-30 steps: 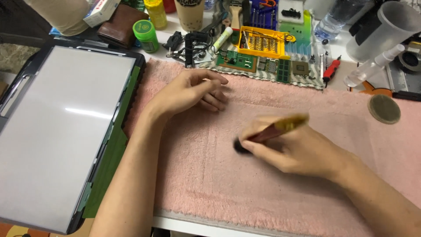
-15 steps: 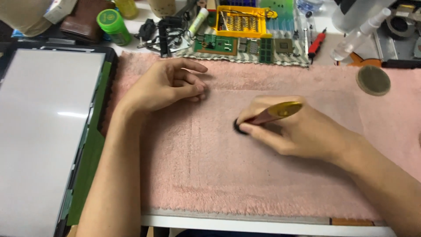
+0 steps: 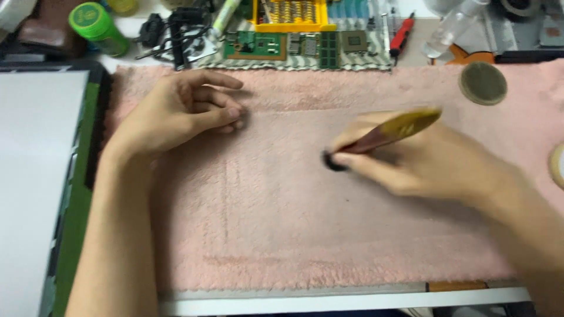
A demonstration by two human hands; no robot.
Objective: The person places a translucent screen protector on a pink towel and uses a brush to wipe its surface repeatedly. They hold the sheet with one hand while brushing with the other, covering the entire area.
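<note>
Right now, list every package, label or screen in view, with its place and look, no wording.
Large flat blank white screen in a dark frame: far left, beside the pink towel.
Green cylindrical container with a green lid: top left, tilted.
Yellow plastic bit case: top centre, rectangular, open.

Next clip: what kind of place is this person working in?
Most likely an electronics repair or hobby bench. A green circuit board and memory modules lie at the back beside a yellow screwdriver bit case, and the right hand works a brush on a pink towel spread as a work mat.
</note>
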